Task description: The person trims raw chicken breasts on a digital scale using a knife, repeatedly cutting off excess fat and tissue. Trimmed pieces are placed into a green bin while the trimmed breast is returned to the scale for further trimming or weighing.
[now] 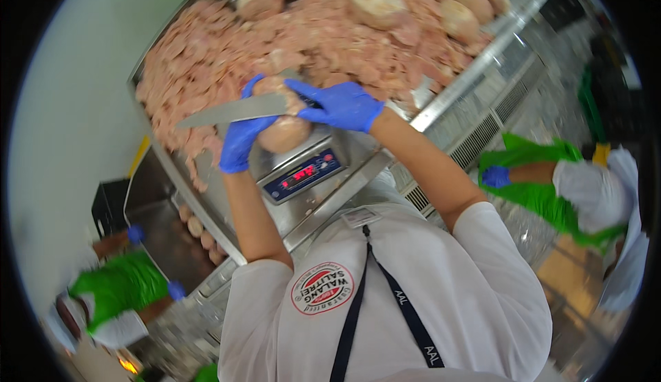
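Note:
My left hand (242,139), in a blue glove, is wrapped round the left side of a rounded pink piece of meat (284,136). My right hand (344,106), also gloved in blue, grips a knife (234,112) by its dark handle. The wide blade points left and crosses in front of the meat and my left fingers. Whether its edge is in the meat, I cannot tell. Just below the meat is a digital scale (303,175) with a red lit display. Behind my hands spreads a heap of thin pink meat slices (330,41).
Several large rounded meat pieces (377,6) lie at the back of the metal table (475,65). A steel bin (155,206) with more pieces stands at the left. Co-workers in green aprons are at the lower left (117,289) and right (585,189).

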A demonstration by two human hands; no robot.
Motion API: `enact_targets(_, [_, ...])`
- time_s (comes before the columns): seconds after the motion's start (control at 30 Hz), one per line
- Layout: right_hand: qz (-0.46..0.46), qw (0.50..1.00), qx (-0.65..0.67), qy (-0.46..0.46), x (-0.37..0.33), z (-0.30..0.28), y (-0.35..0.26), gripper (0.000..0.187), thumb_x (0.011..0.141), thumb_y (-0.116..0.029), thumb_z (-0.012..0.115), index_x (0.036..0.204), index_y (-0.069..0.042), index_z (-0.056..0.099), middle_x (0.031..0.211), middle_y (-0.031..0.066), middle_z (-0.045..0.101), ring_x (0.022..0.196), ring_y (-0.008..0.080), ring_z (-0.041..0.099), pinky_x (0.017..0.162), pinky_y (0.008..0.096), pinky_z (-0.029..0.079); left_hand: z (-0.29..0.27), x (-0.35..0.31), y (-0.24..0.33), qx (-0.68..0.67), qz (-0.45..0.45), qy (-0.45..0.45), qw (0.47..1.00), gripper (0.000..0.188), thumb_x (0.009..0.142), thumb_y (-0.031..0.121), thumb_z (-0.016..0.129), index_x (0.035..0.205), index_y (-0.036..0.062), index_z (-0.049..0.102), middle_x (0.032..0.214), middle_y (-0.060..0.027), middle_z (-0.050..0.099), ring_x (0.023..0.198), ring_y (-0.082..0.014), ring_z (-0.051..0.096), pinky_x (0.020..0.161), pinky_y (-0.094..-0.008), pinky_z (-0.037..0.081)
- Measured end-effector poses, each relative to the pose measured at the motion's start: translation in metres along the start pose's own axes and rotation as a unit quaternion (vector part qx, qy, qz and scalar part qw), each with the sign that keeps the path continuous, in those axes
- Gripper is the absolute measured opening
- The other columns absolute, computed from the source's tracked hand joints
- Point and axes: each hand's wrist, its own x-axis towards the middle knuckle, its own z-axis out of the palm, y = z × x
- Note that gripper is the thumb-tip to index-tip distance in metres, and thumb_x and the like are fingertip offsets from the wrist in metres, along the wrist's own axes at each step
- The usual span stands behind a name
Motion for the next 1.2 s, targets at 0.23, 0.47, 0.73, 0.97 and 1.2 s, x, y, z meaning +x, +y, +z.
enact_targets(0.23, [-0.045,0.997,0.022,-0.054,0.045,-0.007,-0.002,0.077,0.091,-0.060,0.057,0.157,-0.035,0.025,0.094,0.0231,0.070,0.080,0.0414,0.068,0.070,0.0494,0.053,0.000,-0.007,0.004,-0.104,-0.047,0.025,0.993,0.081,0.080,0.015,0.079,0.152,0.0086,0.040,0.137,-0.0077,0.055,0.126,-0.0187,0.050,0.111,-0.0348,0.039])
enact_targets(0.47, [-0.026,0.997,0.027,-0.072,0.064,-0.012,-0.013,0.075,0.093,-0.065,0.050,0.153,-0.022,0.034,0.106,0.0255,0.069,0.092,0.0430,0.068,0.077,0.0498,0.053,-0.002,0.003,-0.013,-0.059,-0.038,0.096,0.993,0.081,0.078,0.018,0.081,0.148,0.0046,0.042,0.142,-0.0109,0.051,0.131,-0.0209,0.049,0.113,-0.0368,0.038])
enact_targets(0.73, [0.048,0.990,0.107,-0.079,0.029,0.006,0.005,0.073,0.097,-0.057,0.049,0.157,-0.023,0.027,0.099,0.0299,0.068,0.089,0.0449,0.068,0.076,0.0501,0.052,0.031,-0.019,-0.021,0.113,-0.040,0.333,0.935,0.080,0.068,0.025,0.090,0.134,-0.0025,0.052,0.133,-0.0190,0.057,0.122,-0.0290,0.056,0.105,-0.0401,0.045])
enact_targets(0.97, [-0.048,0.984,0.061,-0.161,0.014,-0.028,0.053,0.080,0.093,-0.049,0.059,0.159,-0.025,0.021,0.099,0.0230,0.071,0.084,0.0411,0.069,0.074,0.0454,0.054,0.002,-0.033,-0.016,-0.011,-0.044,0.174,0.984,0.079,0.073,0.025,0.087,0.139,-0.0008,0.054,0.133,-0.0132,0.060,0.123,-0.0215,0.057,0.107,-0.0360,0.045])
enact_targets(1.2, [-0.192,0.960,0.021,-0.200,0.071,-0.033,0.038,0.086,0.089,-0.054,0.062,0.159,-0.030,0.018,0.084,0.0202,0.070,0.070,0.0377,0.068,0.063,0.0454,0.053,-0.007,-0.021,-0.012,-0.164,-0.034,0.092,0.982,0.068,0.083,0.025,0.077,0.142,0.0005,0.052,0.134,-0.0110,0.061,0.123,-0.0189,0.057,0.110,-0.0347,0.043])
